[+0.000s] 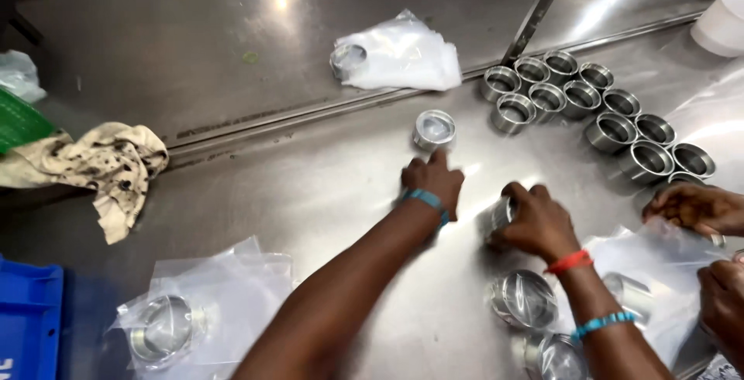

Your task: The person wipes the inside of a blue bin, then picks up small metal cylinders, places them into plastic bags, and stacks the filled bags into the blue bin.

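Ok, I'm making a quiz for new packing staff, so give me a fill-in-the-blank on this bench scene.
1. The left hand reaches toward a single metal ____ standing alone on the steel table.
2. The right hand grips a metal part, and its wrist wears an ____ band.
3. The stained ____ lies at the table's left.

Missing: ring; orange; rag

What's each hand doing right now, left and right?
Left hand: holds nothing, fingers reaching to a lone metal ring, contact unclear.
Right hand: closed around a metal ring on the steel table.
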